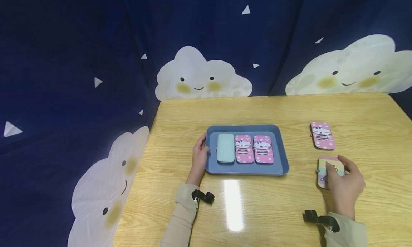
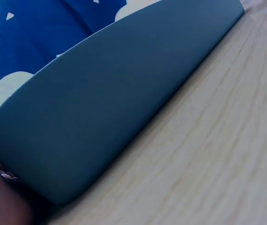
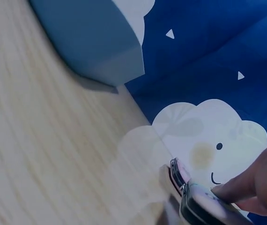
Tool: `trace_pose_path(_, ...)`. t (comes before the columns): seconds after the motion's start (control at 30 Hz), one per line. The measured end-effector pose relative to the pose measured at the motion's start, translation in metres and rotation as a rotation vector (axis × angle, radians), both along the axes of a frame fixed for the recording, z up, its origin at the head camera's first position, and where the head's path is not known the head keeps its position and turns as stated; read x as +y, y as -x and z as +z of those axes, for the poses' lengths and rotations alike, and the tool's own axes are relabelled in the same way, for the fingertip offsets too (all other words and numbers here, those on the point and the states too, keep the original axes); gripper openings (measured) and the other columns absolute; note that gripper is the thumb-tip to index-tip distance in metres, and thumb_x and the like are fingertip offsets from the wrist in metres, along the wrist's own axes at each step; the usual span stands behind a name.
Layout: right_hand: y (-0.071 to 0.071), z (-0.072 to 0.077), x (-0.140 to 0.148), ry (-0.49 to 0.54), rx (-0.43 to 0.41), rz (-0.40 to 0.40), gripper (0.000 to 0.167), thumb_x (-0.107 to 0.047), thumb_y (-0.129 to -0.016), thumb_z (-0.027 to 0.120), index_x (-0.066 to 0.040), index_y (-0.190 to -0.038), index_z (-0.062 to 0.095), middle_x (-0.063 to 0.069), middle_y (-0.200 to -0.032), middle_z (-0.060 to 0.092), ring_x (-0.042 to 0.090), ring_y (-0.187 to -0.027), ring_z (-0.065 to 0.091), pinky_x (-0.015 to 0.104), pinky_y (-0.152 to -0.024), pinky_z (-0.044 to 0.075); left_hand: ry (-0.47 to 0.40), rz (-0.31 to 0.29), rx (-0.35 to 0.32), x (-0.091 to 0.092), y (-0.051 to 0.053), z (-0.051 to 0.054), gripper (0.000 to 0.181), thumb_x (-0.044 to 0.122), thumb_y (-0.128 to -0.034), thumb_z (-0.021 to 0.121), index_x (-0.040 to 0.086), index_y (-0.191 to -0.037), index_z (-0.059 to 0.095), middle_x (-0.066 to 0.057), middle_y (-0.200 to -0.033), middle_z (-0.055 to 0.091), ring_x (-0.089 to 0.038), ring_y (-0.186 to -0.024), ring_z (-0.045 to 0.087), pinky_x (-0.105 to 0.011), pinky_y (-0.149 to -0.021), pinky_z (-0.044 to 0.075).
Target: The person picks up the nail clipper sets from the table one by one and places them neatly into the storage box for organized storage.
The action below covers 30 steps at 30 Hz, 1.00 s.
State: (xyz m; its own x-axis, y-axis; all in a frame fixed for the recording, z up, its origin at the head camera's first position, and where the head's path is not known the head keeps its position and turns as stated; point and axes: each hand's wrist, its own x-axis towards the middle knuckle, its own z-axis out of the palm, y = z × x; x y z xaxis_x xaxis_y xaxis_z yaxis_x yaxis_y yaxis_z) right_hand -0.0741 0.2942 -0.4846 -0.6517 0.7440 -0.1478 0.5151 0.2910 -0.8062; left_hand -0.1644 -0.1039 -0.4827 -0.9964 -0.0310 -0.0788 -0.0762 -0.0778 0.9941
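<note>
A blue tray (image 1: 248,170) holds a mint-green case (image 1: 226,148) on its left and two pink cat-print cases, one at the middle (image 1: 244,149) and one farther right (image 1: 263,149). My left hand (image 1: 199,157) grips the tray's left end, thumb over the rim. To the right of the tray, my right hand (image 1: 347,186) pinches a yellow and purple case (image 1: 334,165) between thumb and fingers; the right wrist view shows this case (image 3: 206,206) tilted under the thumb. Just beyond it on the table lies another pink cat-print case (image 1: 323,135).
The wooden table (image 1: 257,211) reaches back to a dark blue curtain (image 1: 219,25) with white clouds and small triangles. More curtain hangs along the table's left side. In the left wrist view, the tray's outer wall (image 2: 100,93) fills much of the picture.
</note>
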Motion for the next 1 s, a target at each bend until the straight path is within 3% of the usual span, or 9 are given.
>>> trace_pose_path(0.27,0.001,0.008,-0.002,0.073,0.0,-0.033,0.053,-0.029,-0.091,0.068,-0.026,-0.142,0.056,0.01,-0.145,0.05,0.021,-0.126,0.042,0.026,-0.099,0.033,-0.002,-0.009,0.021,0.0,0.0,-0.001,0.066,-0.013,-0.0818,0.041,-0.009,-0.147,0.037,-0.023,-0.154,0.035,-0.031,-0.145,0.03,-0.038,-0.116,0.028)
trace_pose_path(0.47,0.006,0.014,-0.003,0.102,0.031,-0.05,0.052,-0.028,-0.089,0.071,-0.026,-0.14,0.059,0.006,-0.137,0.054,0.016,-0.121,0.044,0.02,-0.089,0.033,-0.008,-0.006,0.016,0.0,-0.001,-0.002,0.065,-0.014,-0.0828,0.04,-0.007,-0.148,0.037,-0.022,-0.154,0.035,-0.031,-0.145,0.029,-0.039,-0.117,0.027)
trace_pose_path(0.67,0.012,0.02,-0.01,0.097,0.08,-0.046,0.05,-0.026,-0.088,0.072,-0.025,-0.137,0.062,0.003,-0.133,0.056,0.013,-0.12,0.044,0.021,-0.092,0.031,-0.009,-0.006,0.025,0.0,-0.001,-0.002,0.066,-0.013,-0.0825,0.04,-0.007,-0.148,0.037,-0.023,-0.154,0.036,-0.031,-0.145,0.029,-0.04,-0.117,0.027)
trace_pose_path(1.0,0.025,0.029,-0.024,0.154,0.134,-0.032,0.05,-0.023,-0.089,0.072,-0.023,-0.137,0.062,0.003,-0.134,0.056,0.015,-0.128,0.041,0.028,-0.108,0.027,0.005,0.0,0.023,0.0,0.0,-0.003,0.066,-0.013,-0.0823,0.041,-0.006,-0.148,0.038,-0.022,-0.154,0.037,-0.031,-0.145,0.03,-0.038,-0.117,0.028)
